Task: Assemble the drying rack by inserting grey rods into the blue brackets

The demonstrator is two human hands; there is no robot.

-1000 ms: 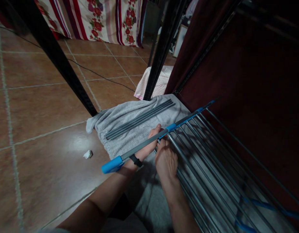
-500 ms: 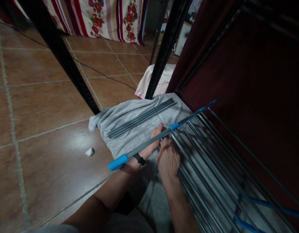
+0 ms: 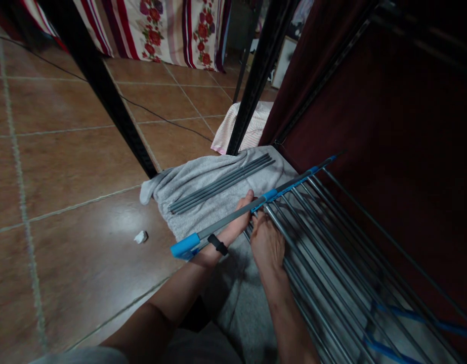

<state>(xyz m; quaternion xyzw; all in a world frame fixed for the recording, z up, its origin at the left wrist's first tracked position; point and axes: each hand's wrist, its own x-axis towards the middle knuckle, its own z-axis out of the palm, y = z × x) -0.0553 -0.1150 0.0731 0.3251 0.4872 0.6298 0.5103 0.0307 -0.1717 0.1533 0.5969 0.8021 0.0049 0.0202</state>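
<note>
A drying rack (image 3: pixel 320 242) of grey metal rods lies on its side rail's right, with blue plastic joints along that grey side rail (image 3: pixel 225 221). My left hand (image 3: pixel 241 218) reaches under the rail and closes around it from the far side, thumb up; its other fingers are mostly hidden. Just right of it, my right hand (image 3: pixel 267 241) has its fingers curled at a rod's end, close against the rail's underside. The exact fingertip contact is hidden. Several loose grey rods (image 3: pixel 221 183) lie side by side on a grey towel (image 3: pixel 203 169) beyond the hands.
Black metal posts (image 3: pixel 104 96) rise at the left and in the centre (image 3: pixel 252 86). A dark red curtain (image 3: pixel 388 116) hangs at the right. A crumpled white scrap (image 3: pixel 141 236) and a thin cable (image 3: pixel 153 114) lie on the tiled floor. A striped cloth (image 3: pixel 261 119) sits behind the towel.
The side rail has tilted slightly, showing more of its blue underside. My right hand has shifted a little right and down; my left hand stays nearly in place.
</note>
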